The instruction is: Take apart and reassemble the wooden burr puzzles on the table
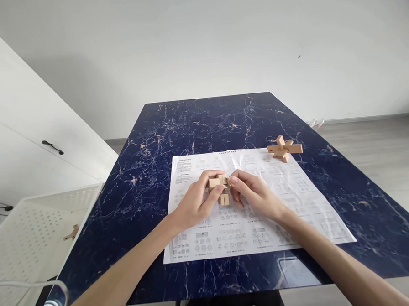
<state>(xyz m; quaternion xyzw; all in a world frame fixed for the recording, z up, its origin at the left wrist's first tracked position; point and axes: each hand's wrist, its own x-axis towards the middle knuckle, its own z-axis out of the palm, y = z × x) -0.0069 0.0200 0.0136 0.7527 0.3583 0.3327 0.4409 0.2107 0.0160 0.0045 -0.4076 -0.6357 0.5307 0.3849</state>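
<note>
Over the printed paper sheet (263, 232), both hands hold a light wooden block puzzle (224, 199) made of interlocking cube-ended pieces. My left hand (200, 198) grips it from the left, thumb across the front and fingers behind. From the right, my right hand (256, 193) pinches the puzzle's right side between thumb and fingers. Fingers cover parts of the puzzle, so how its inner pieces fit cannot be seen. Small diagrams and lines of text cover the sheet beneath.
A second wooden puzzle (284, 149) of crossed bars rests at the sheet's upper right corner. The sheet lies on a dark blue marbled table (196, 121). Left of the table are a white perforated unit (27, 235) holding a small wooden piece (72, 232), and a white cable (29, 284).
</note>
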